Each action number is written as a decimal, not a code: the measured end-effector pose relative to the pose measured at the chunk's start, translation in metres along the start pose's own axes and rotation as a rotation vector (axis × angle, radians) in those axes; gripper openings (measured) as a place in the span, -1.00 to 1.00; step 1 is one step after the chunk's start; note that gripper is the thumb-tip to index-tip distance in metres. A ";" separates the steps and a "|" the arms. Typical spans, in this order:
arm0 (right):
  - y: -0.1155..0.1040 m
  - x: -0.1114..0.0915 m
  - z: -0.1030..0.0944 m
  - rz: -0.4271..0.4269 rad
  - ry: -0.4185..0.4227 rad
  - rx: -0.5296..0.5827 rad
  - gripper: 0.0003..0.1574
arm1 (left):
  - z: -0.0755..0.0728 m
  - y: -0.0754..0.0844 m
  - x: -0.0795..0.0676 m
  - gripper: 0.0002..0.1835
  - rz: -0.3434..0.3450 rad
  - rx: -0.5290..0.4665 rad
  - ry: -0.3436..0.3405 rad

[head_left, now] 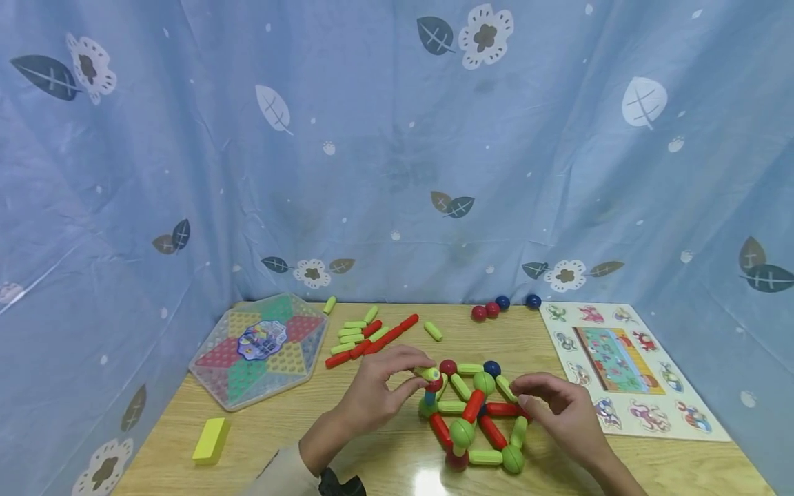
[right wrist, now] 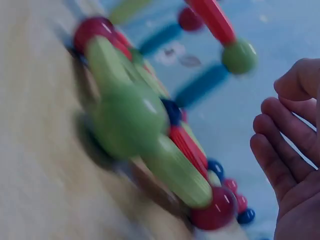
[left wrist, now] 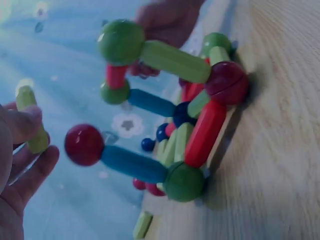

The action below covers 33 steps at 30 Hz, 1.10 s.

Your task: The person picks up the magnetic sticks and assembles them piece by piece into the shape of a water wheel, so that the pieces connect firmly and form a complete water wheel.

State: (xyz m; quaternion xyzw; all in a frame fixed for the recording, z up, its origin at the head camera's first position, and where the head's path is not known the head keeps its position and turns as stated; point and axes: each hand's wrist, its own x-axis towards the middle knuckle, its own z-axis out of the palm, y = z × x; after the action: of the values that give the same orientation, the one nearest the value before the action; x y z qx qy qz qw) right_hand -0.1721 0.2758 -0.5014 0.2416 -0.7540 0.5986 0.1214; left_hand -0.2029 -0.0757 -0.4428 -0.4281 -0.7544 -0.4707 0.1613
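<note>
A yellow-green rod (head_left: 428, 373) is pinched between the thumb and fingers of my left hand (head_left: 372, 389). Close by it is a red ball (left wrist: 84, 145) on top of an upright blue rod (left wrist: 134, 164); a gap between them shows in the left wrist view. That blue rod rises from a dark green ball (left wrist: 184, 181) at one corner of a built frame of balls and rods. Across the frame's top, a red rod (head_left: 473, 406) joins two light green balls. My right hand (head_left: 561, 413) hovers at the frame's right side, fingers loosely bent and holding nothing in the right wrist view.
Loose yellow-green rods (head_left: 350, 331) and red rods (head_left: 391, 335) lie behind the left hand. Red balls (head_left: 479, 313) and blue balls (head_left: 533, 301) sit at the back. Around them are a hexagonal game board (head_left: 298, 368), a yellow block (head_left: 211, 441) and a picture board (head_left: 561, 324).
</note>
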 end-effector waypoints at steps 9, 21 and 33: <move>-0.011 -0.013 0.041 -0.047 -0.253 0.028 -0.59 | 0.016 0.006 0.005 -0.65 0.196 0.155 -0.173; -0.023 -0.010 0.076 -0.053 -0.209 -0.301 -0.65 | 0.011 0.007 0.006 -0.73 0.273 0.357 -0.282; -0.023 -0.012 0.079 -0.142 -0.223 -0.337 -0.68 | 0.009 0.003 0.003 -0.69 0.234 0.413 -0.331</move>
State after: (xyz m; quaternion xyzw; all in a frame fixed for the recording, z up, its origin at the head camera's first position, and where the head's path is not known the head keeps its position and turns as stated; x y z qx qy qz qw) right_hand -0.1424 0.1988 -0.5077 0.3352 -0.8332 0.4238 0.1175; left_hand -0.2003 -0.0657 -0.4439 -0.5413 -0.7960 -0.2089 0.1728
